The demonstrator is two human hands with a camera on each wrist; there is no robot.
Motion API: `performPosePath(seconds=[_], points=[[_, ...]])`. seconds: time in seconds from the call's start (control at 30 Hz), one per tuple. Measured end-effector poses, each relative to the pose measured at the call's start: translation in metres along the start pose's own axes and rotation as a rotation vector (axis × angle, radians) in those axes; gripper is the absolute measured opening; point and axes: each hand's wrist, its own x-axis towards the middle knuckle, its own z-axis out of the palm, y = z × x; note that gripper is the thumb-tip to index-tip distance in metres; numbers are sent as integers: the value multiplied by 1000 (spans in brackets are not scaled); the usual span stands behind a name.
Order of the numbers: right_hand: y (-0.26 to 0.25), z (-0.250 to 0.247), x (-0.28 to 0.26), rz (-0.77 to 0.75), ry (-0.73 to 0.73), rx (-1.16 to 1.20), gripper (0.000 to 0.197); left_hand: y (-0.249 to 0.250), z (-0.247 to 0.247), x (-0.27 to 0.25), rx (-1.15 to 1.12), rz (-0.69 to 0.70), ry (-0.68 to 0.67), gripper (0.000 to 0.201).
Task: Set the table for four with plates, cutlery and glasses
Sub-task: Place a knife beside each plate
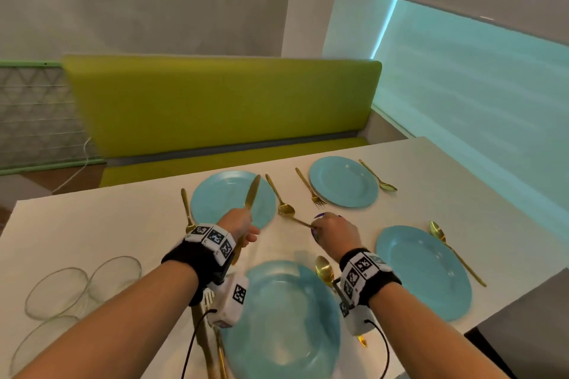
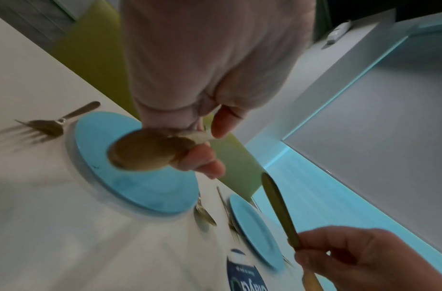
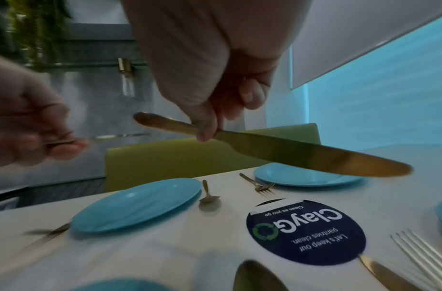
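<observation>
The near plate (image 1: 286, 317) lies on the surface (image 1: 92, 224) between both forearms, a spoon (image 1: 324, 269) at its right. Above it the left hand (image 1: 238, 224) grips one gold knife (image 1: 252, 192) over the far-left plate (image 1: 215, 203). The right hand (image 1: 334, 232) pinches another knife (image 3: 289, 151) above a round sticker (image 3: 306, 232); three glasses (image 1: 55, 291) stand far left.
</observation>
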Motion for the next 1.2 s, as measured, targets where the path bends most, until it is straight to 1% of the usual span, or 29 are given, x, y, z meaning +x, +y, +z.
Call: performPosePath(seconds=[0.07,0.13,0.2,0.37,0.47,0.6,0.93,1.1,1.2], points=[[8,-5,25,111,-12,42,30,5,-10,12,-26,-16,42,15],[16,-5,54,212,-17,106,27,10,-17,21,-31,-33,49,13],[24,-1,87,265,-45,109,26,15,-22,31,-22,-41,43,13],[28,14,153,323,-162,19,24,24,-33,56,-69,-62,72,15],[23,26,181,305,-226,-29,26,26,-37,69,-85,-77,96,20],[19,40,203,310,-262,-9,27,25,-39,88,-80,-103,120,23],[25,65,224,410,-202,105,26,26,-35,113,-113,-125,168,17],[26,67,225,474,-155,187,26,30,-26,115,-81,-116,140,17],[25,65,226,477,-151,198,26,31,-22,116,-49,-114,131,15]])
